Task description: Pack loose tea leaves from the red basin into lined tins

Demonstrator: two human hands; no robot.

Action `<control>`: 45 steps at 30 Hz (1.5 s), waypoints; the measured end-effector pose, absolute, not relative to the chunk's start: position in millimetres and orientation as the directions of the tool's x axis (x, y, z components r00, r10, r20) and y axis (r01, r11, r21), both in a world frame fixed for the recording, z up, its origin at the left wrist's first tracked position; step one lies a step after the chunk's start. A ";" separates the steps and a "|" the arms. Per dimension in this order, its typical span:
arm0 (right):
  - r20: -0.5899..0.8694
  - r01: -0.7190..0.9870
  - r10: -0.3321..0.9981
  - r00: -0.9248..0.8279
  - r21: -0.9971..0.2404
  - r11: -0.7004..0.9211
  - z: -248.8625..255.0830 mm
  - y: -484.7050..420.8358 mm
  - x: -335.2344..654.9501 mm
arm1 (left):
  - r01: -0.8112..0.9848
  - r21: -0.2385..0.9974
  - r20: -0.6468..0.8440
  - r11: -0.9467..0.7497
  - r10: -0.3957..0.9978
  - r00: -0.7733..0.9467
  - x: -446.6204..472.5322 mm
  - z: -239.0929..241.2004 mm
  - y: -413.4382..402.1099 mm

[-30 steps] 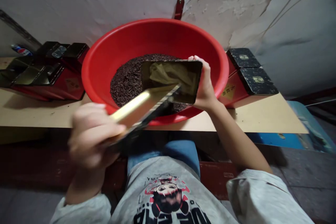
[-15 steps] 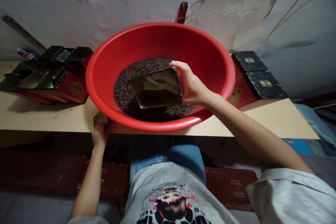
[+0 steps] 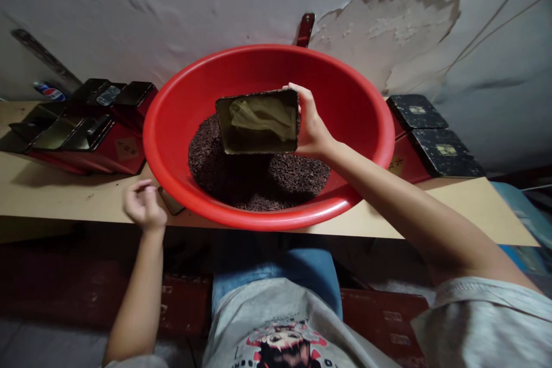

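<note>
My right hand (image 3: 311,123) grips an open rectangular tin (image 3: 259,122) by its right side, holding it above the dark loose tea (image 3: 276,175) in a big red basin (image 3: 371,126). The tin's mouth faces me and a thin liner bag shows inside. My left hand (image 3: 144,206) hovers at the table's front edge, left of the basin, fingers loosely curled and holding nothing. A flat dark lid (image 3: 171,201) lies on the table beside it, partly under the basin's rim.
Open red tins (image 3: 81,132) stand on the wooden table (image 3: 64,195) at the left, with a soda bottle (image 3: 50,92) behind them. Lidded red tins with black tops (image 3: 431,138) sit at the right. A peeling wall rises close behind.
My left hand set the flat lid down beside the basin and let go of it. My right hand dipped the tin toward the tea, then raised it higher.
</note>
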State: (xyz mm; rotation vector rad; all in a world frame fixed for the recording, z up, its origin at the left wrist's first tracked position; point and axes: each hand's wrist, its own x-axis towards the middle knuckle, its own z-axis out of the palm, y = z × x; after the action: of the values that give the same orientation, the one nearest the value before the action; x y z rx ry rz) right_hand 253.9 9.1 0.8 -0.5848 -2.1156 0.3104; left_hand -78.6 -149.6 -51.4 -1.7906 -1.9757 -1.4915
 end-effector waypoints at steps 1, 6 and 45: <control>0.706 0.290 0.505 -0.496 -0.414 0.863 -0.6 10.4 254.5 | 0.807 0.551 0.739 -0.214 0.574 -0.352 -67.3 -32.1 -149.1; 0.684 0.284 0.487 -0.543 -0.396 0.873 -3.8 11.0 255.6 | 0.709 0.147 0.705 -0.689 0.576 0.414 22.0 48.3 -116.5; 0.501 0.303 0.608 -0.616 -0.562 0.770 3.3 11.8 271.4 | 0.613 0.465 0.476 -0.639 0.764 0.436 48.4 26.7 -103.2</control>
State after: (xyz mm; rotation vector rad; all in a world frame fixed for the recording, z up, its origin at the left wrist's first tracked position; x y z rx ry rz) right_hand 271.4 11.8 3.3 -0.6760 -2.2575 0.5605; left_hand 48.4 -103.2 26.7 -2.8449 -1.3874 -1.1444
